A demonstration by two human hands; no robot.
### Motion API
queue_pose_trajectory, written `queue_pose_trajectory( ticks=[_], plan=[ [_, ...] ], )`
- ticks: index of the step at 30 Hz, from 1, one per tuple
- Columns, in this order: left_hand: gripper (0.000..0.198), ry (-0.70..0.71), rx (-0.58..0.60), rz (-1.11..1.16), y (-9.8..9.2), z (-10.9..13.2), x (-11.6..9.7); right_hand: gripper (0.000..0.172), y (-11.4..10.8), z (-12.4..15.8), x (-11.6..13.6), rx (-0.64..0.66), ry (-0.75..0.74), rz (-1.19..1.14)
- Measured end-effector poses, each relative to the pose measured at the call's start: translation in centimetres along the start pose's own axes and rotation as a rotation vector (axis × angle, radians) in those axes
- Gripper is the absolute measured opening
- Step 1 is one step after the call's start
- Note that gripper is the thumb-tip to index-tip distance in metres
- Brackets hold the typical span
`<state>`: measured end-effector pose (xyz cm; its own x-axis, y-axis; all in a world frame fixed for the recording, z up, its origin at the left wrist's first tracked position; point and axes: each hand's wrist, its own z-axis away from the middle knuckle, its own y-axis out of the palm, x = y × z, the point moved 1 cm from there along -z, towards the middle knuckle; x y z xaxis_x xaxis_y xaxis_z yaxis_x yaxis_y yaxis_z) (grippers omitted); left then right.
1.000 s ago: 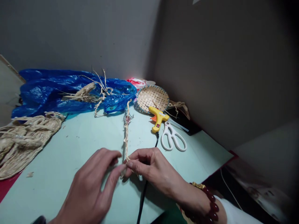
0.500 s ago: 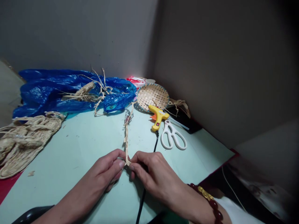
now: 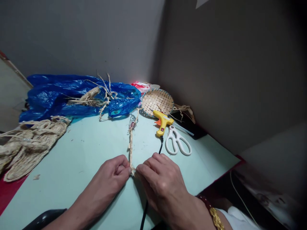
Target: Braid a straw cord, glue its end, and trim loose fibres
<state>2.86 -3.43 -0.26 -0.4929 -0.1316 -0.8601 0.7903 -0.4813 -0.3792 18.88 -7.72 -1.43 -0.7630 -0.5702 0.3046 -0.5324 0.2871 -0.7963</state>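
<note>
A thin braided straw strand [image 3: 130,143] runs across the pale green table top [image 3: 79,153] from my fingers toward the far wall. My left hand [image 3: 112,174] is closed, pinching the strand's near end from the left. Closed on the same end from the right is my right hand [image 3: 161,182], its fingertips meeting those of the left. A beaded bracelet with a gold charm [image 3: 214,215] sits on my right wrist.
A yellow glue gun [image 3: 163,122] with a black cord [image 3: 146,204], white scissors [image 3: 177,142] and a round woven basket [image 3: 157,101] lie at the back right. A blue plastic bag [image 3: 72,95] with straw lies behind. Woven straw pieces [image 3: 26,147] lie left.
Both hands have drawn closer to me and tightened on the strand's end; the left hand went from spread fingers to a closed pinch. The right hand turned its back upward.
</note>
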Motion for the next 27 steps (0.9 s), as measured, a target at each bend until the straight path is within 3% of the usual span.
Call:
queue_pose_trajectory(
  ticks=[3, 6, 9, 12, 14, 17, 20, 23, 27],
  plan=[
    [0.024, 0.007, -0.003, 0.078, 0.2, -0.1, 0.6, 0.023, 0.5, 0.0, 0.5, -0.196, -0.116, 0.069],
    [0.027, 0.008, 0.056, 0.261, 0.3, -0.1, 1.8, 0.030, 1.0, -0.2, 1.3, -0.299, -0.291, 0.126],
    [0.026, -0.070, 0.117, 0.463, 0.4, -0.1, 2.9, 0.029, 1.4, -0.2, 1.8, -0.275, -0.439, 0.133],
    [0.026, -0.080, 0.123, 0.528, 0.4, 0.0, 3.0, 0.026, 1.2, 0.0, 1.8, -0.214, -0.489, 0.119],
    [0.026, -0.054, 0.114, 0.502, 0.3, 0.2, 2.7, 0.024, 0.5, 0.1, 1.5, -0.183, -0.407, 0.062],
    [0.026, -0.021, 0.103, 0.415, 0.0, 0.5, 1.9, 0.020, -0.9, -0.5, 0.6, -0.120, -0.049, -0.146],
    [0.024, 0.011, 0.097, 0.296, -0.3, 0.9, 1.2, 0.018, -1.7, -1.6, -0.3, 0.150, 0.260, -0.459],
    [0.024, 0.044, 0.054, 0.156, -0.5, 1.1, 0.8, 0.019, -1.4, -2.5, -0.7, 0.391, 0.349, -0.723],
    [0.027, 0.039, 0.003, -0.015, -0.6, 1.4, 0.6, 0.021, -0.4, -2.9, -1.1, 0.414, 0.461, -0.959]
  ],
)
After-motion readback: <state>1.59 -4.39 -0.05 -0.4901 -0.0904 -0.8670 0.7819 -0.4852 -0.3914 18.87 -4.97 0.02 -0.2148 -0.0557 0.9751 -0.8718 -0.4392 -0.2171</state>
